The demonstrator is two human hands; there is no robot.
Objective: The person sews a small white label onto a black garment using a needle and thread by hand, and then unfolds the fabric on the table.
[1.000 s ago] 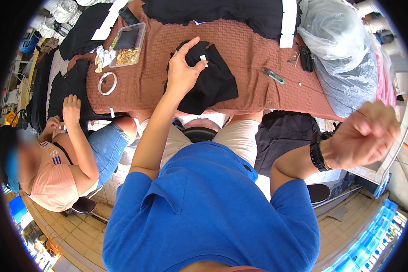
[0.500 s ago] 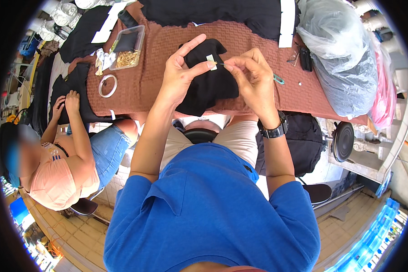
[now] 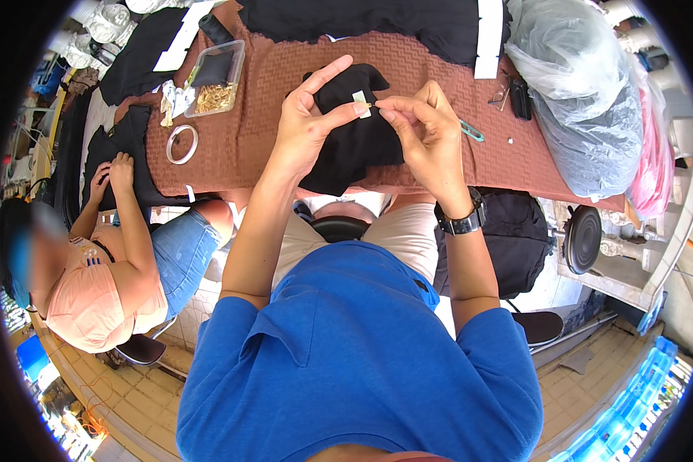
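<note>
Over the table's near edge lies a black cloth piece (image 3: 346,158), with both my hands above it. A small pale tag (image 3: 365,111) shows at the thumb of my left hand (image 3: 304,127). That thumb presses on the tag, the index finger stretches away, and the other fingers are hidden. A thin gold-coloured pin-like piece (image 3: 372,105) sits between the tag and the fingertips of my right hand (image 3: 427,131). Those fingertips are pinched on it; its exact kind is too small to make out.
On the brown-covered table (image 3: 273,69) are a clear box (image 3: 239,77) of gold-coloured pieces, a white ring (image 3: 182,145), a green tool (image 3: 471,132) and black scissors-like handles (image 3: 520,100). Bulky plastic bags (image 3: 585,92) stand right. A person (image 3: 108,277) sits at left, hands on black cloth.
The thin piece now shows gold at the tag, where a fine dark line showed before. My right fingertips have moved slightly left, nearer my left thumb.
</note>
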